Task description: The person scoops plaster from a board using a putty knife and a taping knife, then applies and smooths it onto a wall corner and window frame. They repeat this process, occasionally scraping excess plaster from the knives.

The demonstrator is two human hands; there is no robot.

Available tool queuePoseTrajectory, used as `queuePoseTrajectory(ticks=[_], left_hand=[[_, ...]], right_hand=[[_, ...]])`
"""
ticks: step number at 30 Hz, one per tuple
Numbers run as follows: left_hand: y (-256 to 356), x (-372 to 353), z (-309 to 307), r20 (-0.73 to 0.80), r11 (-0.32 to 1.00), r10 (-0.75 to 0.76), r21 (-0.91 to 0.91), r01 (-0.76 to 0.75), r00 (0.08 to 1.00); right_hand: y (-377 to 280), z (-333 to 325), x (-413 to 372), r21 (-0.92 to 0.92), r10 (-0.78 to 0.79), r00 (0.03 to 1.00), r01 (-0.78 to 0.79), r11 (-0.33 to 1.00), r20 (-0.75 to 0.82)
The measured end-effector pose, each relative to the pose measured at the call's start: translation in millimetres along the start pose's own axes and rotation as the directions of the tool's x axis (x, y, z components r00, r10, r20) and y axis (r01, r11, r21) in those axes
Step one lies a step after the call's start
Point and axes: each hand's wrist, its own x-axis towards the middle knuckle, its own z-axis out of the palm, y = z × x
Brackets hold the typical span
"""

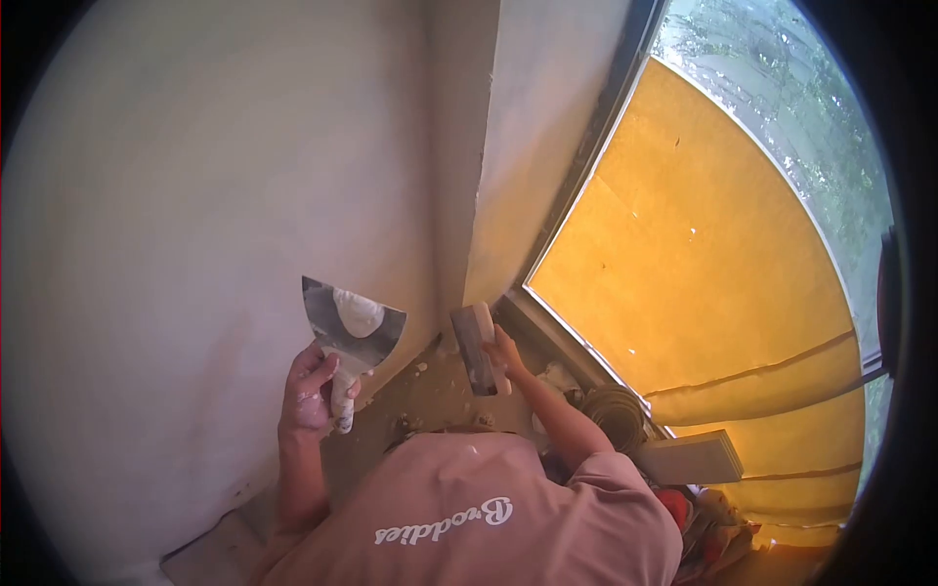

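My left hand (315,391) is closed around the handle of a wide putty knife (376,344), held blade up in front of the pale wall. A white lump of plaster (359,313) sits on its blade, and white smears cover the handle and my fingers. To the right, my right hand (505,354) grips a flat trowel (475,352) by its pale back edge, with the grey blade facing left. The two tools are apart, and neither visibly touches the wall.
Walls (195,195) meet in a corner ahead. An orange-covered window (713,244) fills the right side. Below it lie a coiled roll (614,415), stacked boards (694,457) and red items (676,505). Small debris dots the floor (420,391).
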Motion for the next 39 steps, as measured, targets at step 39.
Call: queuePoseTrajectory(ticks=[39], left_hand=[[-40,-33,-29,-0.105,0.992,-0.124,-0.045,0.120,0.987]], right_hand=[[14,10,84,0.389,0.177,0.979,-0.125,0.913,-0.099]])
